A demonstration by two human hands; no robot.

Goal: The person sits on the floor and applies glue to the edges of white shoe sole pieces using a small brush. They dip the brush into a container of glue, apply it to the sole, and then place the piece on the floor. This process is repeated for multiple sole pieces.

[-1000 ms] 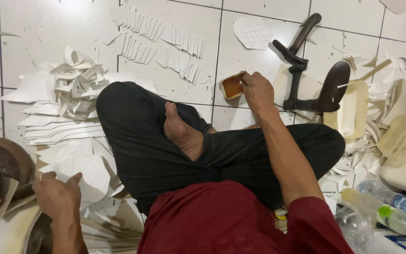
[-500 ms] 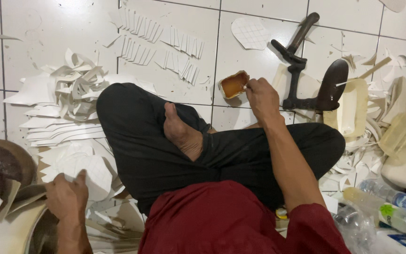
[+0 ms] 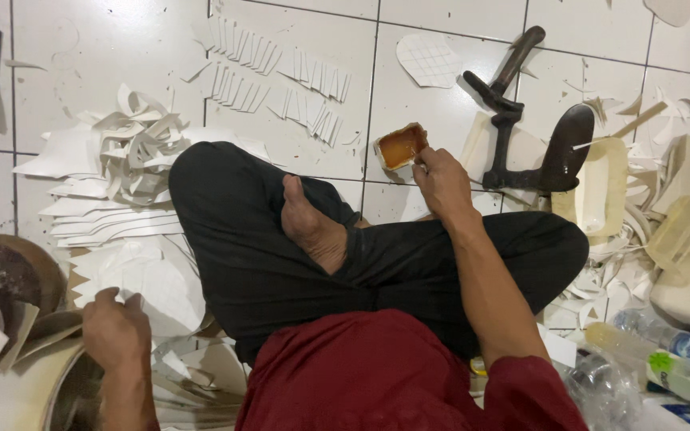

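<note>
One view, from the head camera, looks down at a person who sits cross-legged on the white tile floor (image 3: 105,48). The right hand (image 3: 441,179) reaches past the knee and pinches a thin stick, with its tip at a small tub of brown glue (image 3: 399,146). The tub sits on the floor just ahead of that hand, and its long side slants up to the right. A black iron shoe stand (image 3: 521,120) is close on the tub's right, so room there is tight. Bare tile lies open on the tub's left and in front of it, up to rows of small white strips (image 3: 281,72). The left hand (image 3: 117,331) is low at the left, fingers curled on the edge of a white paper sheet (image 3: 161,287) on a messy pile. A brown round dish (image 3: 1,275) is near it at the picture's left edge. Since half a second ago, the left hand has slid a little toward the sheet, and the right hand has stayed at the tub.
</note>
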